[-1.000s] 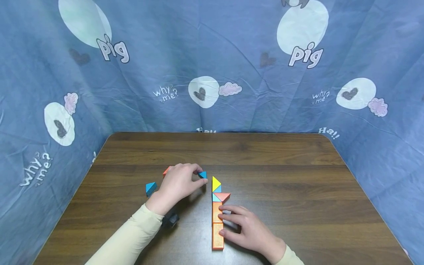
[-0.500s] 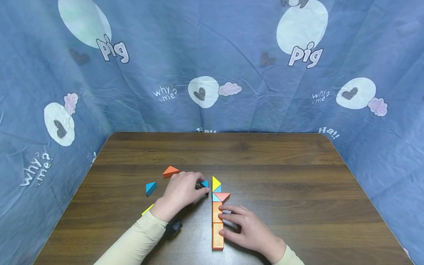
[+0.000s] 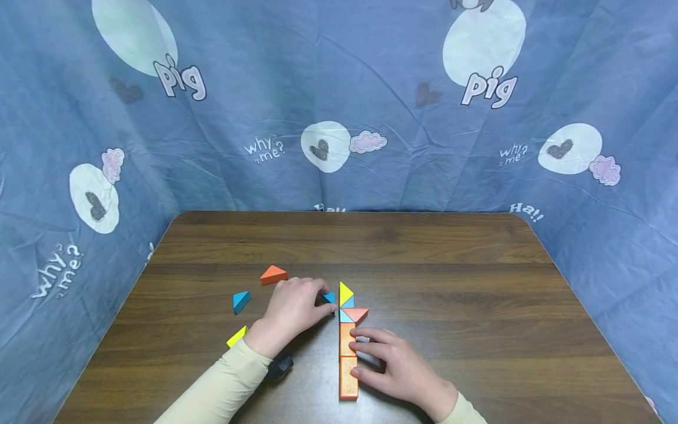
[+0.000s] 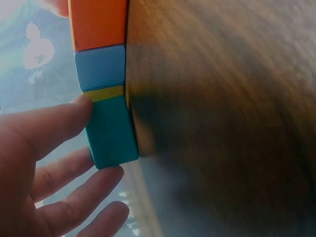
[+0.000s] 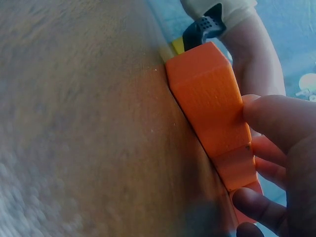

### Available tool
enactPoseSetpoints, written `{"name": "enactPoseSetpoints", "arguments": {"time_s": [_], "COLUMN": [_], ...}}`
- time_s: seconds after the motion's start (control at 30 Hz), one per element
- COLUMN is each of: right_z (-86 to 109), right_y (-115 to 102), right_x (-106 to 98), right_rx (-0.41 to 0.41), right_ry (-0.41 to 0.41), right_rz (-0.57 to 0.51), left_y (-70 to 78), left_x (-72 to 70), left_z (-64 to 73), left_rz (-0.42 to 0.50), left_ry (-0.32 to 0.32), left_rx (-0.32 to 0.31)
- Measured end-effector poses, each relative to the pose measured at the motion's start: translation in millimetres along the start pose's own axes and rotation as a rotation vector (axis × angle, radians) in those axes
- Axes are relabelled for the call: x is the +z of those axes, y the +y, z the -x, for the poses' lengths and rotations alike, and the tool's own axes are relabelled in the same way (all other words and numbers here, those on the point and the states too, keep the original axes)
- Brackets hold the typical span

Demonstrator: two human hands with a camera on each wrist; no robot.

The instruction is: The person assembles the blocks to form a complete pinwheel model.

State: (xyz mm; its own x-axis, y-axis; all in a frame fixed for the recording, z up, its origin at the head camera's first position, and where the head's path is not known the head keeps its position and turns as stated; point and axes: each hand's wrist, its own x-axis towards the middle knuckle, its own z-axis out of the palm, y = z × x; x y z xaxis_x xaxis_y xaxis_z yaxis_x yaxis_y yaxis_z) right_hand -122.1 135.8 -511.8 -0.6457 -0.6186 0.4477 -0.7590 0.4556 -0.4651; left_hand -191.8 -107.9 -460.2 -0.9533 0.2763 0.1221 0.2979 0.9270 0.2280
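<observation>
Smooth painted blocks lie on a dark, wood-grained table: two oblong orange blocks end to end, then light-blue pieces, a coral triangle and a yellow triangle. The left hand pinches a blue triangular block between thumb and fingers, just left of the yellow triangle; whether they touch I can't tell. The right hand has its fingers spread, tips against the orange blocks' right side. The left wrist view shows the blue block's flat, rectangular face, which the left hand hides from above. A black device sits under the left wrist; the sleeve partly covers a loose yellow block. Beyond lie an orange triangle and another blue triangle.
</observation>
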Motion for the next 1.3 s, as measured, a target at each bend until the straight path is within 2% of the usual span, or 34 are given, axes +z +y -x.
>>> {"name": "enactPoseSetpoints", "arguments": {"time_s": [0.13, 0.4, 0.57, 1.07, 1.3], "right_z": [0.2, 1.0, 1.0, 0.5, 0.8], "right_y": [0.9, 2.9, 2.5, 2.9, 1.6], "right_x": [0.1, -0.7, -1.0, -1.8, -1.4], "right_rx": [0.015, 0.034, 0.029, 0.009, 0.045], "right_ry": [-0.010, -0.039, -0.025, -0.031, -0.037], "right_rz": [-0.005, -0.023, -0.016, -0.011, -0.016], "left_y": [-0.6, -4.6, -5.6, -2.1, -1.3], "left_x": [-0.1, -3.0, -4.8, 1.6, 1.8], "left_z": [1.3, 0.5, -1.9, -5.7, -6.1], "left_rz": [0.001, 0.010, 0.018, 0.015, 0.015], "left_ry": [0.010, -0.013, -0.013, -0.010, 0.001], "left_rx": [0.017, 0.016, 0.017, 0.030, 0.047]}}
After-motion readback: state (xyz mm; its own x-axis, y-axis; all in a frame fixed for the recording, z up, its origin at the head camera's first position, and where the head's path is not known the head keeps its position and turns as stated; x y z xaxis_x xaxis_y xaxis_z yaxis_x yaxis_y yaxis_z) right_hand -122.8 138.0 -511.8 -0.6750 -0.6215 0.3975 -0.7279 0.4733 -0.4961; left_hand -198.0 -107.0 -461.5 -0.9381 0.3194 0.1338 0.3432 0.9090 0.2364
